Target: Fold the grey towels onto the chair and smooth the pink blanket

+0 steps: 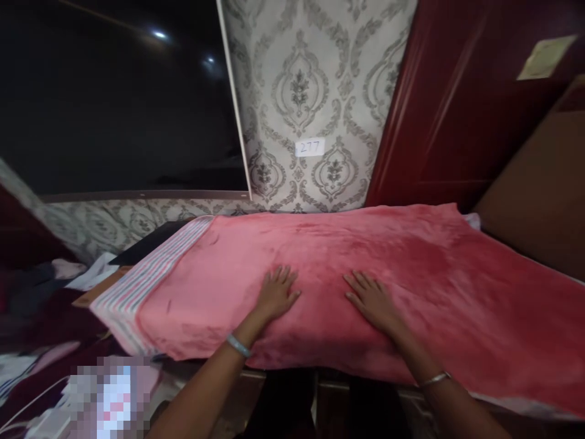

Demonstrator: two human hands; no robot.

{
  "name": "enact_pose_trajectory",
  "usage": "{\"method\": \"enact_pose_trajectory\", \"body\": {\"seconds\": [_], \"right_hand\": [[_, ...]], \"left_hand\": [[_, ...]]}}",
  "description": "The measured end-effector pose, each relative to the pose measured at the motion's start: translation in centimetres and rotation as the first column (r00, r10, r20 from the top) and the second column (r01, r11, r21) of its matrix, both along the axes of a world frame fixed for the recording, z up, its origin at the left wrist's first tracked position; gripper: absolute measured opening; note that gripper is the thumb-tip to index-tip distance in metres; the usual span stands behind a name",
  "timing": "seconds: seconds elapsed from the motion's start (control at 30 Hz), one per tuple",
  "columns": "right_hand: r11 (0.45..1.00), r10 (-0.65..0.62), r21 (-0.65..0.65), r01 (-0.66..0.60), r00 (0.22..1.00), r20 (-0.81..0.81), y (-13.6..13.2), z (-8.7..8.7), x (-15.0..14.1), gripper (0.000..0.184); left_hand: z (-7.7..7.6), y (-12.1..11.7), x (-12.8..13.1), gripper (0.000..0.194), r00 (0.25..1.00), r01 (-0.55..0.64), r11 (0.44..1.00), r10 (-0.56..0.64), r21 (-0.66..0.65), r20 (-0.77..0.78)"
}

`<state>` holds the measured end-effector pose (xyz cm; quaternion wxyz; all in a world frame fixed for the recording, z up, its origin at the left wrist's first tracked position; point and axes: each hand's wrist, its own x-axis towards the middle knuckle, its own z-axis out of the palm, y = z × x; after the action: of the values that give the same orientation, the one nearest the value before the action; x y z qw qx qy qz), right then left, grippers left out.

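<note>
A large pink fleece blanket (pixel 411 268) lies spread over a flat surface, with a striped pastel border (pixel 137 286) along its left end. My left hand (pixel 276 294) rests flat on the blanket near its front edge, fingers spread, with a light blue band on the wrist. My right hand (pixel 372 299) lies flat on the blanket a short way to the right, fingers stretched out, with a thin metal bangle on the forearm. Neither hand holds anything.
Patterned grey wallpaper (pixel 301 91) with a small label reading 277 (pixel 309 147) stands behind. A dark screen (pixel 114 97) fills the upper left, a dark red door (pixel 457 91) the right. Brown cardboard (pixel 539 189) leans at far right. Clothes and cloths (pixel 50 292) pile at left.
</note>
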<state>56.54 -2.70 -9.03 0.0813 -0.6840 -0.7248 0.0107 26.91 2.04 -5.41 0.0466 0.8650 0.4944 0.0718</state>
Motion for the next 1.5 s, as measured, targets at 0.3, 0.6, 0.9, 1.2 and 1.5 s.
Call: {"method": "enact_pose_trajectory", "body": {"seconds": [0.3,0.6,0.9,1.2,1.5], "right_hand": [[0.996,0.027,-0.073,-0.043,0.980,-0.199,-0.1,3.3,-0.5,0.062],[0.976,-0.212,-0.066,0.206,0.972,-0.100,-3.8,3.6,13.4,0.055],[0.724,-0.688,-0.073,0.686,0.726,0.004,-6.7,4.6,22.7,0.057],[0.988,-0.140,-0.092,0.128,0.981,-0.137,-1.0,4.0,19.6,0.063],[0.644,-0.764,-0.022,0.765,0.644,0.018,-6.3,4.8,35.0,0.058]], "left_hand": [[2.6,2.9,2.2,0.060,0.998,-0.039,0.999,0.039,0.014,-0.040],[0.1,3.0,4.7,0.061,0.983,-0.002,0.992,0.025,0.125,-0.181],[-1.0,4.2,4.0,0.069,0.992,0.012,0.988,0.007,0.155,-0.123],[-1.8,5.3,3.3,0.077,0.999,-0.002,0.990,0.009,0.141,-0.043],[-3.7,6.6,2.5,0.080,0.996,-0.067,0.985,0.057,0.162,0.064]]}}
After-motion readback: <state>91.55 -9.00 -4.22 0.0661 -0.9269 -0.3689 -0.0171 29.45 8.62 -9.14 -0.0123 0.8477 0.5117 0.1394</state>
